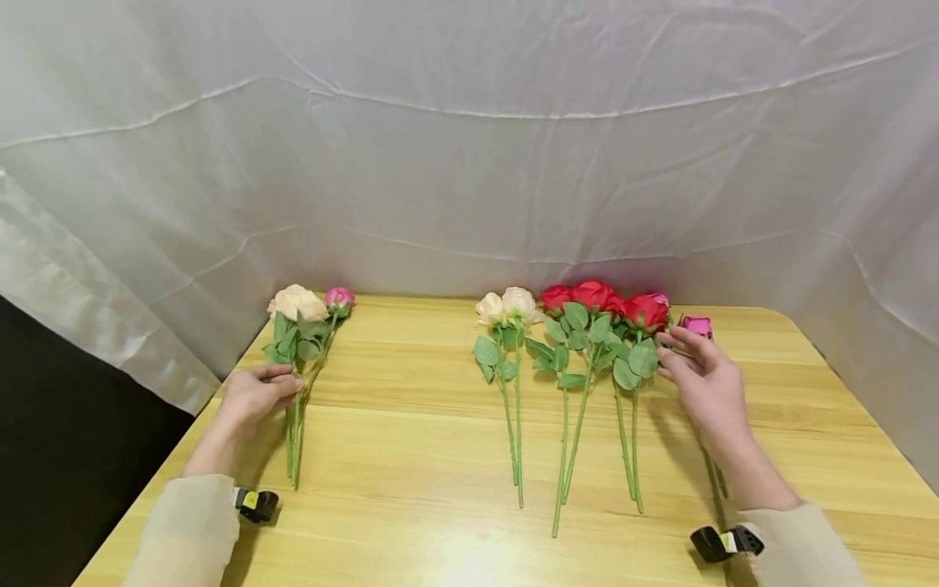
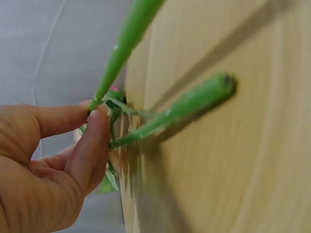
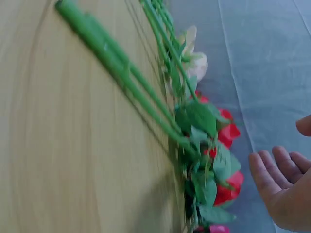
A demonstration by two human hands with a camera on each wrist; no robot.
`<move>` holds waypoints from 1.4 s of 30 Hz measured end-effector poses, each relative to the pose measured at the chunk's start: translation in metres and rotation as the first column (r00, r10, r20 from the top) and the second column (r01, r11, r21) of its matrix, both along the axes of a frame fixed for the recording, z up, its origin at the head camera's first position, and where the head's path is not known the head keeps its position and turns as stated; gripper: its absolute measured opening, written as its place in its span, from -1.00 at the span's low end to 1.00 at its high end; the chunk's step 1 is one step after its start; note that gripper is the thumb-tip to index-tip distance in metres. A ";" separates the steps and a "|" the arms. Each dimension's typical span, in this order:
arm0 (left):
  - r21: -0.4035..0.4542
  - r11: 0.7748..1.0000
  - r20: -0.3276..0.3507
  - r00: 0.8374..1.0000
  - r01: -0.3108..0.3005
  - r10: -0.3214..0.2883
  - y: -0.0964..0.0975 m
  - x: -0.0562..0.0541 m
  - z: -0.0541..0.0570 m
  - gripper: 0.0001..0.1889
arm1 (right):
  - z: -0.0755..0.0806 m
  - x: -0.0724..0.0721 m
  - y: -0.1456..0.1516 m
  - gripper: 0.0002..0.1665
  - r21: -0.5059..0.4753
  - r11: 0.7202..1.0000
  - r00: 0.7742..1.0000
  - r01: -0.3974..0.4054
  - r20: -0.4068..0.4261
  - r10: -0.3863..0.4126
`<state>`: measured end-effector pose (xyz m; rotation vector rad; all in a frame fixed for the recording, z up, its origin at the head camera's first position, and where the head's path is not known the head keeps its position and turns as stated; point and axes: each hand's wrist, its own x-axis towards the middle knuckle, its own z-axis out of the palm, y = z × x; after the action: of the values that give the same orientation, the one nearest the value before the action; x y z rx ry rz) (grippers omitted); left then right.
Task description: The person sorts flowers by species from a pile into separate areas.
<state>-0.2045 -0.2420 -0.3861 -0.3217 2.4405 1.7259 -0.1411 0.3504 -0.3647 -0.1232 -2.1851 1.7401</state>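
Observation:
At the left of the table, my left hand (image 1: 253, 397) pinches the green stem of a cream rose (image 1: 297, 302) between thumb and fingers. In the left wrist view that stem (image 2: 127, 46) rises from the fingertips, while another stem (image 2: 189, 103) lies lower, close to the wood. A pink rose (image 1: 340, 300) lies right beside the cream one. Over on the right, my right hand (image 1: 710, 390) is held above the table with loosely bent fingers and nothing in them. Its fingertips are near the leaves of a red rose (image 1: 645, 313); a magenta rose (image 1: 697, 327) is partly behind it.
Two pale roses (image 1: 519, 305) lie at mid-table, stems toward me. Other red roses (image 1: 594, 295) lie between them and my right hand. The wooden table (image 1: 396, 456) ends at a grey cloth backdrop (image 1: 440, 187) just behind the blooms.

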 end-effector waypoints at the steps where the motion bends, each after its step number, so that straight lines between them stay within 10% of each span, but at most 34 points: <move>1: 0.037 0.999 -0.003 1.000 -0.002 0.002 0.003 0.000 0.001 -0.35 | 0.001 -0.001 -0.004 -0.39 -0.048 0.999 1.000 -0.015 -0.022 0.014; 30: 0.340 0.939 -0.145 0.984 -0.051 0.106 0.121 -0.009 0.020 -0.33 | -0.005 -0.030 -0.119 -0.48 -0.096 0.968 0.971 -0.231 0.040 0.236; 42: 0.429 0.903 -0.197 0.974 -0.017 0.113 0.165 -0.008 0.011 -0.43 | -0.013 -0.038 -0.184 -0.49 -0.172 0.907 0.917 -0.384 0.043 0.396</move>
<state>-0.2126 -0.0767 -0.3755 -0.1695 2.1131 2.3700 -0.1794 0.1668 -0.3774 0.2312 -2.2362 2.1594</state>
